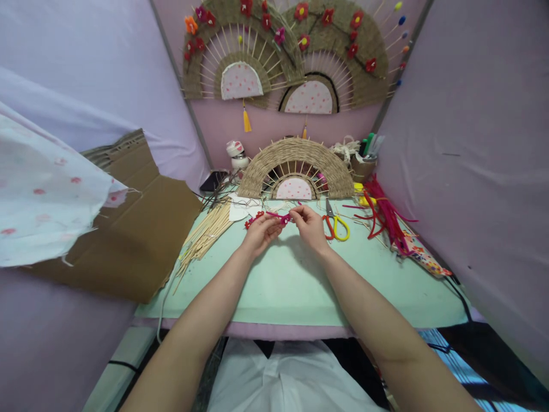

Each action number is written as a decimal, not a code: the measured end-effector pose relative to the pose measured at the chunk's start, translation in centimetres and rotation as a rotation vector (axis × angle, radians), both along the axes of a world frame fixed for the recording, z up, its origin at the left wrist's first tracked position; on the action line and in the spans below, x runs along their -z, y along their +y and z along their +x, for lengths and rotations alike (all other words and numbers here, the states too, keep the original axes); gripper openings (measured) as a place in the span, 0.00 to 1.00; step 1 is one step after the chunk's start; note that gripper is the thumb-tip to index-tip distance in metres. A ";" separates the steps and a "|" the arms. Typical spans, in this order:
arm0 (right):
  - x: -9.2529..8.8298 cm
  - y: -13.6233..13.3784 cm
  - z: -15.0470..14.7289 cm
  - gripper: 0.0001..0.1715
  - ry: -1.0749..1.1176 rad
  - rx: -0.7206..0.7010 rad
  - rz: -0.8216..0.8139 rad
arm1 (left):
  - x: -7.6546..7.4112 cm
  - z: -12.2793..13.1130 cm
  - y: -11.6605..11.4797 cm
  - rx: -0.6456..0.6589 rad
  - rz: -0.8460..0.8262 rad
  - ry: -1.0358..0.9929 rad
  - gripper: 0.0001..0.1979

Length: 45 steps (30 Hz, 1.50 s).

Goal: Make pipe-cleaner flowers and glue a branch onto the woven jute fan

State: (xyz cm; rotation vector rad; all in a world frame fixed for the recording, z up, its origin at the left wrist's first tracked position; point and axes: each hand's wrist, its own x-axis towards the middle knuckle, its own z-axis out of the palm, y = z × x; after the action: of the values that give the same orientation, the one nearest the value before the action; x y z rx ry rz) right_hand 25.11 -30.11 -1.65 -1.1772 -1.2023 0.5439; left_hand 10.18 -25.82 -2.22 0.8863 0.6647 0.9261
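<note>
Both my hands meet over the pale green table top (291, 280). My left hand (261, 232) and my right hand (309, 225) pinch a magenta pipe cleaner (278, 217) between their fingertips, fingers closed on it. A small red pipe-cleaner piece (254, 219) lies just left of my left hand. Right behind my hands stands a woven straw half-circle fan (295, 163) with a dotted pink centre.
Yellow-handled scissors (337, 225) lie right of my right hand. A bundle of red and pink pipe cleaners (386, 217) lies at the right. Thin bamboo sticks (206, 234) lie at the left, beside brown cardboard (128, 229). Two decorated fans (291, 57) hang on the back wall.
</note>
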 end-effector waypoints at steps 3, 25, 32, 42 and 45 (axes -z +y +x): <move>-0.2 -0.4 -0.4 0.11 -0.110 0.023 -0.009 | 0.2 -0.2 0.1 0.081 -0.081 -0.035 0.09; -0.5 -0.2 -0.6 0.10 -0.140 -0.076 -0.057 | 0.2 -1.1 0.5 0.214 -0.299 -0.127 0.04; -0.3 0.1 -0.3 0.10 -0.032 -0.109 -0.104 | 0.0 -1.1 0.4 0.271 -0.284 -0.127 0.05; -0.5 -0.4 -0.9 0.10 -0.202 -0.065 -0.021 | -0.2 -1.2 0.6 0.296 -0.242 -0.143 0.09; -0.2 0.2 -0.7 0.11 0.007 -0.210 -0.191 | -0.5 -1.5 0.5 0.317 -0.153 -0.059 0.12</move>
State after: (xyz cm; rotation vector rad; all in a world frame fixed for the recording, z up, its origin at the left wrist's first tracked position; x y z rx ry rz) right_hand 24.42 -29.91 -1.43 -1.2141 -1.2983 0.8351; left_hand 8.71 -25.32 -1.70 0.7968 0.5184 0.6072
